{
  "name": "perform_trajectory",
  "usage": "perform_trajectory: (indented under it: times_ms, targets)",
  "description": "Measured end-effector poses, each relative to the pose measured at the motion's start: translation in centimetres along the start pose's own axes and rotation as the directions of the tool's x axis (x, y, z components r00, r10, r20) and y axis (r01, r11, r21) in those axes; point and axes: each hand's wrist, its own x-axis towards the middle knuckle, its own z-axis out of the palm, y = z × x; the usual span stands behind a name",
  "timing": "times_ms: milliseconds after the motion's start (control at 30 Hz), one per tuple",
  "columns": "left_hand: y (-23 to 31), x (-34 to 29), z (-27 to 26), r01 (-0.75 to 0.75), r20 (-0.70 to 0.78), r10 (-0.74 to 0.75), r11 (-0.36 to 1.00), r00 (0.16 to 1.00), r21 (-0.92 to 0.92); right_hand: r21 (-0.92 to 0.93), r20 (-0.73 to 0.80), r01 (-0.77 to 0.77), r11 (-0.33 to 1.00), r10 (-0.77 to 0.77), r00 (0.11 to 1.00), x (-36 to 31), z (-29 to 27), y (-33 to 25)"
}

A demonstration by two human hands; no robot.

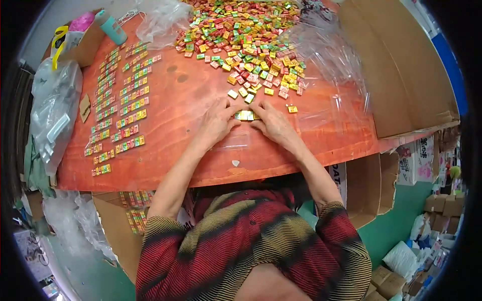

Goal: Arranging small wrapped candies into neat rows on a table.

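A short row of small yellow, green and white boxes lies on the red tabletop. My left hand grips its left end between thumb and fingers, and my right hand does the same at the right end. The fingertips partly cover the row, so its full length is hidden. Just beyond my fingers, a few loose boxes trail from a large pile of red, yellow and green ones. One yellow box sits alone beside my right hand. A clear plastic film lies on the near side of my hands.
Many lined-up rows of boxes cover the table's left side. Clear plastic spreads right of the pile, beside a large cardboard box. A turquoise bottle stands far left. Below the near edge, an open carton contains more rows.
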Motion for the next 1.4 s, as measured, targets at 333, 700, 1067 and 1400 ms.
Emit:
perform_trajectory:
  times_ms: [333,700,1067,1400]
  targets:
    - [1.2,-0.2,-0.2,0.053,-0.024,-0.052,0.997,0.998,0.061,-0.009,-0.026,0.005,1.000,-0.005,1.000,-0.1,-0.5,-1.0]
    - [0.1,-8.2,-1.3,0.065,-0.205,-0.019,0.973,0.979,0.220,0.054,0.036,0.048,0.997,-0.050,0.998,-3.0,3.2,-4.5]
    - [0.3,-9.3,1.8,0.088,-0.263,0.029,0.902,0.964,0.423,-0.140,-0.076,0.189,0.972,-0.201,0.977,-4.1,3.3,-4.6]
    - [0.4,-9.4,1.7,0.083,-0.164,-0.035,0.951,0.986,0.298,-0.226,0.218,0.185,0.956,-0.136,0.967,-5.8,4.4,-4.2]
